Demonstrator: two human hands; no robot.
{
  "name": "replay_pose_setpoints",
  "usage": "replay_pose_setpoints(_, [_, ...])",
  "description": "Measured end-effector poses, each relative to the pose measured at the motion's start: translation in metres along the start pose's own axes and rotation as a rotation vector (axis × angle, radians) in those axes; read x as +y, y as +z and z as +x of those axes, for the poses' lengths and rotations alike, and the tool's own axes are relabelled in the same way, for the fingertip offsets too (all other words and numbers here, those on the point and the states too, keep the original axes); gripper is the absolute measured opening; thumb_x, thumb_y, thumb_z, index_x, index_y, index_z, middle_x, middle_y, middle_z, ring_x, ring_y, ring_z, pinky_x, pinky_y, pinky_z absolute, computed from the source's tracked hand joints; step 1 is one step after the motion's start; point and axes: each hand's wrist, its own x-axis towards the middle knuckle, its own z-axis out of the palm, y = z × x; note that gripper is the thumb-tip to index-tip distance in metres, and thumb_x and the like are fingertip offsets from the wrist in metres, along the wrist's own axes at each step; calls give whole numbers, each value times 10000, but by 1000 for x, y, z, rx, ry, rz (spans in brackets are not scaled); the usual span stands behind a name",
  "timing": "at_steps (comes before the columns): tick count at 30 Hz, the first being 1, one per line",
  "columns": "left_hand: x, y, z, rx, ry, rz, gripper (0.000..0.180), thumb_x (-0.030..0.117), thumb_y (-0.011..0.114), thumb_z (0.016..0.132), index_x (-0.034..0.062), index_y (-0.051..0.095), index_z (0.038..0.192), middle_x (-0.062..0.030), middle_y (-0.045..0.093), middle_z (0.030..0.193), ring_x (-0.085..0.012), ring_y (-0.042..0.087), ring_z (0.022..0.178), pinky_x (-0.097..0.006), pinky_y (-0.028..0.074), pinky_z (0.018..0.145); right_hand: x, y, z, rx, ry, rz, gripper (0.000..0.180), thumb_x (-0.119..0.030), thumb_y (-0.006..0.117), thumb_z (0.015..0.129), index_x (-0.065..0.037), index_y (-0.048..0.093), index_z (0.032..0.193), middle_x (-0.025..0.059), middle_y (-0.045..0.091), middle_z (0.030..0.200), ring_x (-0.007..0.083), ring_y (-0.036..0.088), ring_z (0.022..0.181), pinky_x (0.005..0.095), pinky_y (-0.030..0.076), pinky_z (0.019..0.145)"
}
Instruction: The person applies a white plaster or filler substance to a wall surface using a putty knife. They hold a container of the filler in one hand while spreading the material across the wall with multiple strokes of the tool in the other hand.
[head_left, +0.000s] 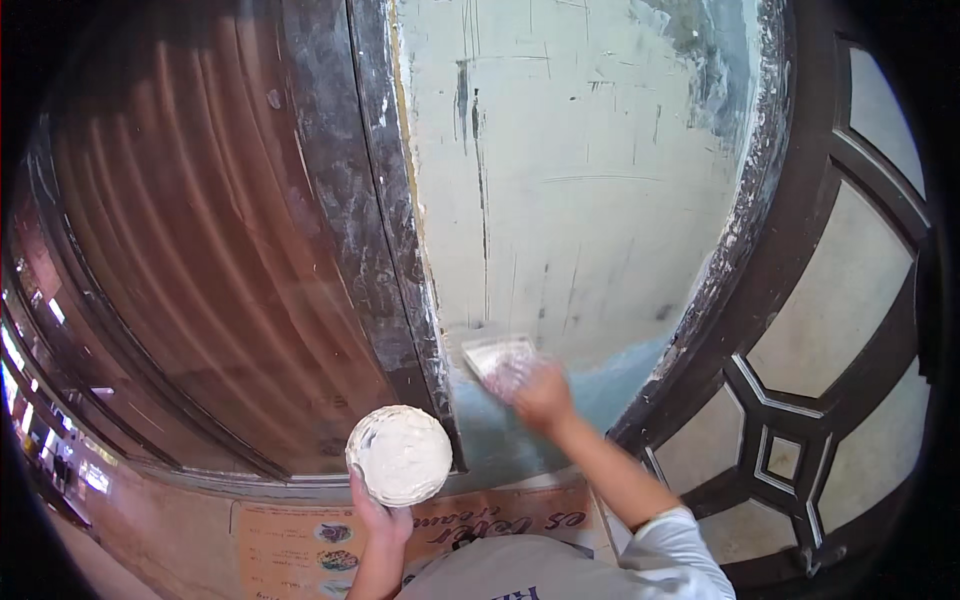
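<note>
My left hand (378,517) holds a round tub of white putty (402,455) from below, its thumb up along the side. The putty's surface is uneven, with more smeared around the rim. My right hand (544,400) is closed around a wide putty knife (495,358), slightly blurred, whose whitish blade lies at the lower part of a wall panel (570,230). Pale filler covers most of that panel, with dark scratches and streaks through it. A bluish-grey strip shows along its bottom, and a grey patch at its upper right.
Left of the panel stands a dark, worn wooden frame (345,200) beside a glass pane (200,260) with brownish curtain folds behind it. On the right is a dark wooden door (850,290) with pale inset panels. An orange printed banner (290,545) lies below.
</note>
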Motion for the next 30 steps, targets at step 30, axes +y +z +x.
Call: replay_pose_setpoints(30, [-25, 23, -3, 34, -65, -3, 548, 473, 406, 1008, 112, 470, 1416, -91, 522, 1427, -290, 520, 1287, -461, 431, 1080, 116, -75, -42, 195, 326, -97, 461, -1, 558, 788, -110, 659, 1225, 162, 631, 1249, 377, 561, 1163, 480, 420, 986])
